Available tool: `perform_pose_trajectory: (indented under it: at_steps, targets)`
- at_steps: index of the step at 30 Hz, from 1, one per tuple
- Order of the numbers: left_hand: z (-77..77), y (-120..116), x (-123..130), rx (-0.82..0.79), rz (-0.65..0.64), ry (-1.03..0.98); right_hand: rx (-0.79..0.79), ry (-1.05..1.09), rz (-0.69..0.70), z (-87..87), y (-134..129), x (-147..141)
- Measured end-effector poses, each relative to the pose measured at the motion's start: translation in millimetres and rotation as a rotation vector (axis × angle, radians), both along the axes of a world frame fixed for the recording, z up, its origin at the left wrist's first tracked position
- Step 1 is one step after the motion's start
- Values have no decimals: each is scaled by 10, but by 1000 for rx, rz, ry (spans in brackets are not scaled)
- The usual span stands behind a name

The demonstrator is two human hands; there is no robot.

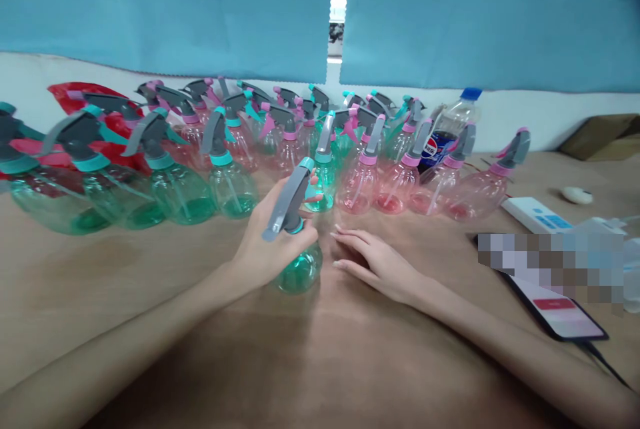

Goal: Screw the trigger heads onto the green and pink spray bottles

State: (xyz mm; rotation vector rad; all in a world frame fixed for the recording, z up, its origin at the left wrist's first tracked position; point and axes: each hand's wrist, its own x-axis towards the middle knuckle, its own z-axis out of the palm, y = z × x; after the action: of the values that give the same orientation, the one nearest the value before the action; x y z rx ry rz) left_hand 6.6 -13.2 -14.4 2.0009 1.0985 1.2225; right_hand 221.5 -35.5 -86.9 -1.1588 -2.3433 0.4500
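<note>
My left hand (267, 257) is closed around the neck of a green spray bottle (290, 206), the thumb on the near side of its collar. The bottle is in front of me, near the middle, with its grey head up and leaning a little; whether its base touches the table (320, 362), I cannot tell

My right hand (387, 268) is just beside it, palm down, with the fingers stretched and a little apart from each other, pointing to the bottle but not touching it. Its grip is loose and open

Behind my hands there stand many spray bottles. In the front row, four green bottles (183, 196) are at the left, a smaller-looking green bottle (324, 179) is straight ahead, and four pink bottles (360, 186) are at the right. Behind the pink ones is a dark drink bottle (436, 146) with blue cap. On my right side lie a phone (565, 324) with a cable and a white box (535, 216). At the back hangs a blue curtain (175, 9)
</note>
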Motion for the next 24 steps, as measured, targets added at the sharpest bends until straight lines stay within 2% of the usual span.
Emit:
perform_pose_trajectory:
  at_steps: [3,9,15,20,24]
  targets:
    - [-19,-1,18,1,-14,-61,-1,74,23,146,-98,-85]
    - [-33,12,-19,-4,-96,-54,122,114,7,374,-170,-404]
    - [58,-8,-106,-16,-96,56,150,167,-142,464,-155,-764]
    - [104,-52,-313,-101,-49,65,111,131,-129,511,-65,-871]
    - [-15,-78,-574,-156,32,85,136,30,-149,580,157,-918]
